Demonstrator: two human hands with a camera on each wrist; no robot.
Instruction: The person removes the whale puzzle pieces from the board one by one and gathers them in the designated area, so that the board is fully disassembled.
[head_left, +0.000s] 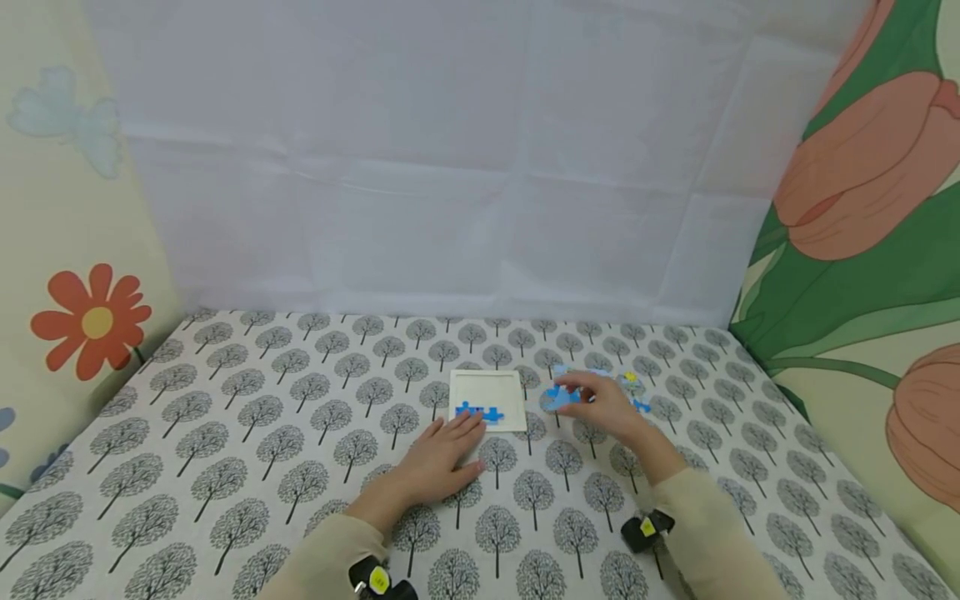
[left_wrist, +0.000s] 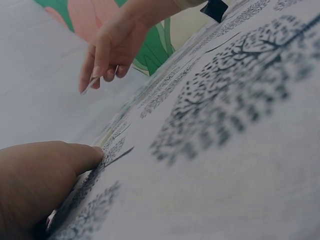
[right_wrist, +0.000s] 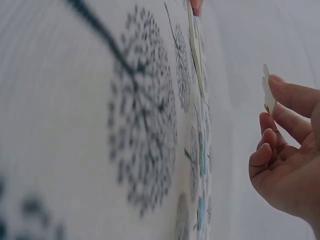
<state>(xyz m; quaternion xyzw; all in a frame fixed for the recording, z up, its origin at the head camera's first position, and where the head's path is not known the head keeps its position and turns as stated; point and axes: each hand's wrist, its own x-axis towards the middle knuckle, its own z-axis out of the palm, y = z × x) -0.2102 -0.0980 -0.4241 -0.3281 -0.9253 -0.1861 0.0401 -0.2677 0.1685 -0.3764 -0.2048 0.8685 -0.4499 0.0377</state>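
Observation:
A white square puzzle frame (head_left: 486, 385) lies on the table with joined blue puzzle pieces (head_left: 491, 414) along its near side. My left hand (head_left: 442, 458) rests flat at the frame's near left edge, its straight fingertips touching the pieces. Over to the right, my right hand (head_left: 603, 404) holds a puzzle piece (right_wrist: 269, 90) above the table, pinched between thumb and fingers. That piece is seen edge-on in the right wrist view, and its blue face shows in the head view. Other loose pieces (head_left: 630, 377) lie behind and beside the right hand, partly hidden by it.
The tablecloth (head_left: 300, 433) is white with printed grey trees. A white cloth backdrop (head_left: 420, 167) hangs behind the table. Flower-printed panels (head_left: 870, 333) stand at both sides. Each wrist wears a small black camera (head_left: 647, 530).

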